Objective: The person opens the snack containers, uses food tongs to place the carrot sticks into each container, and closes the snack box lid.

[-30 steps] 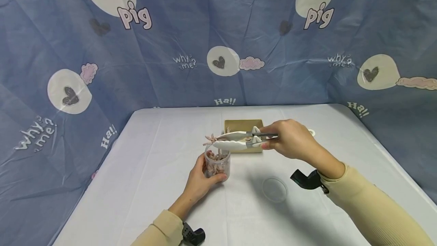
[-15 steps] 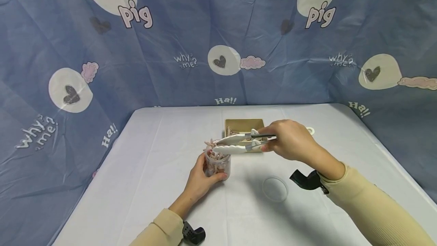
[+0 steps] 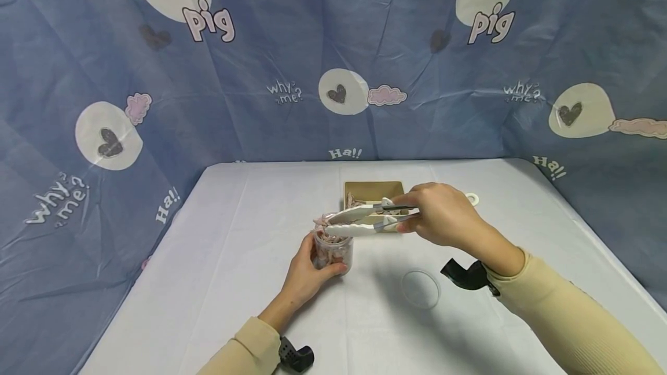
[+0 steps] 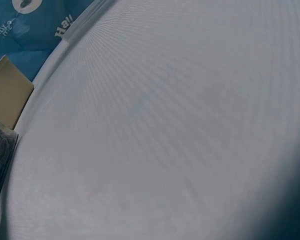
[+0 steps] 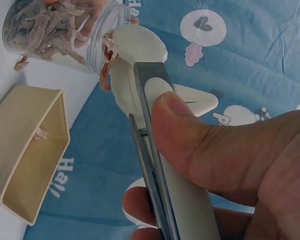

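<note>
My left hand (image 3: 304, 279) grips a clear jar (image 3: 336, 262) round its side, thumb across the front. Pale brown, shrivelled strips (image 5: 47, 27) fill much of the jar in the right wrist view. My right hand (image 3: 443, 216) holds white-and-metal tongs (image 3: 351, 213), with the thumb on the upper arm in the right wrist view. Between the white tong tips, a few strips (image 5: 106, 65) are pinched right at the jar's mouth. Just behind the tongs stands a tan box (image 3: 370, 190) with some strips inside, partly covered by the tongs.
A round transparent lid (image 3: 420, 289) lies on the white tablecloth (image 3: 250, 219), right of the jar. The tongs' white end loop (image 3: 473, 198) sticks out beyond the right hand. A blue printed curtain (image 3: 281, 132) hangs behind the table.
My right hand has lowered the tongs slightly, bringing the pinched strips from above the rim down to the jar's mouth. My left hand and the jar have stayed in place.
</note>
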`<action>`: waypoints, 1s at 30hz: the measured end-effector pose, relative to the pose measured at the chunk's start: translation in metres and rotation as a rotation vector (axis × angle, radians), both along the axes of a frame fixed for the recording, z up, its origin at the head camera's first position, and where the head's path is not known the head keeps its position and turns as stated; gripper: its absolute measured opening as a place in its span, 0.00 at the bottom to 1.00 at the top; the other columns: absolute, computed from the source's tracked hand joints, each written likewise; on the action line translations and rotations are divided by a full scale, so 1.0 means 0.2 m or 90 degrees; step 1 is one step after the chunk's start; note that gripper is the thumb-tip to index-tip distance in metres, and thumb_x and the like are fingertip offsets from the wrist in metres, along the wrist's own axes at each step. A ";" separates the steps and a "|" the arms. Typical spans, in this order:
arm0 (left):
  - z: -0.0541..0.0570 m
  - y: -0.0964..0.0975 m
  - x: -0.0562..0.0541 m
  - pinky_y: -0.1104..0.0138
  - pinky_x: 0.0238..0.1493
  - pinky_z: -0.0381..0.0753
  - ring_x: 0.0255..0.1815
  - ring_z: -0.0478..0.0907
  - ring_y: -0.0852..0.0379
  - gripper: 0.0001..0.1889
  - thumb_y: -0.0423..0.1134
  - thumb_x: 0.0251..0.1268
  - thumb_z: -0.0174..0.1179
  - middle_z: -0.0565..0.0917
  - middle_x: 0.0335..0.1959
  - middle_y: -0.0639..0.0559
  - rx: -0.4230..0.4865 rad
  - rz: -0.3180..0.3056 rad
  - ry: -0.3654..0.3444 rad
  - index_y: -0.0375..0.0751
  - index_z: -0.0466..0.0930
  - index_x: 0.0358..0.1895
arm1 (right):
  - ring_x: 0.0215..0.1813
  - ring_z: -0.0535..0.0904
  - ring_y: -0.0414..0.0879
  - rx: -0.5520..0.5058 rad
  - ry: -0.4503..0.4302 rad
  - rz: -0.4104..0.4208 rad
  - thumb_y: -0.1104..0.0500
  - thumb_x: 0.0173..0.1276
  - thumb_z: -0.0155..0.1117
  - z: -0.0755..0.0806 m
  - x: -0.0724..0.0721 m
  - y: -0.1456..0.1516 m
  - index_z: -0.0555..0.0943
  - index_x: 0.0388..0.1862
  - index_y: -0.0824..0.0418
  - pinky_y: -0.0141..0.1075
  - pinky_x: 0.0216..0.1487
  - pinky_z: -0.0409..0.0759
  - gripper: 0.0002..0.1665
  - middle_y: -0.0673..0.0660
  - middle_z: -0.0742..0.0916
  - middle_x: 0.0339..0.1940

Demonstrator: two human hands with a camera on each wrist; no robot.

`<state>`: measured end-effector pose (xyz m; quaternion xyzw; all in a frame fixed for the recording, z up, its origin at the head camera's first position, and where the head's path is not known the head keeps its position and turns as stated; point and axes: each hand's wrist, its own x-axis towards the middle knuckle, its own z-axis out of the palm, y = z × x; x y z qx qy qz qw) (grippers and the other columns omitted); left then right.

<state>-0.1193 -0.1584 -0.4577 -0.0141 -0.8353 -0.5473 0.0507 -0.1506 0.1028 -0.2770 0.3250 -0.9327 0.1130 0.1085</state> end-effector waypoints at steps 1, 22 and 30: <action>0.00 0.00 0.00 0.50 0.77 0.65 0.74 0.67 0.44 0.49 0.49 0.50 0.76 0.72 0.69 0.46 0.001 -0.001 0.000 0.46 0.57 0.74 | 0.33 0.82 0.45 0.001 0.001 0.001 0.53 0.52 0.79 0.00 0.00 0.00 0.88 0.47 0.50 0.42 0.31 0.79 0.21 0.49 0.89 0.33; -0.01 0.00 0.00 0.51 0.78 0.63 0.76 0.64 0.43 0.49 0.50 0.50 0.76 0.71 0.70 0.46 0.005 -0.003 0.003 0.48 0.57 0.75 | 0.47 0.85 0.58 -0.031 -0.017 -0.043 0.50 0.57 0.75 0.00 -0.03 0.03 0.83 0.57 0.57 0.53 0.45 0.83 0.29 0.58 0.89 0.46; -0.01 0.00 0.00 0.51 0.77 0.64 0.75 0.66 0.43 0.49 0.49 0.50 0.76 0.72 0.68 0.46 0.006 -0.004 0.009 0.47 0.57 0.74 | 0.52 0.84 0.60 -0.027 -0.048 -0.091 0.48 0.60 0.73 -0.01 -0.07 0.06 0.82 0.60 0.58 0.56 0.48 0.82 0.30 0.63 0.88 0.50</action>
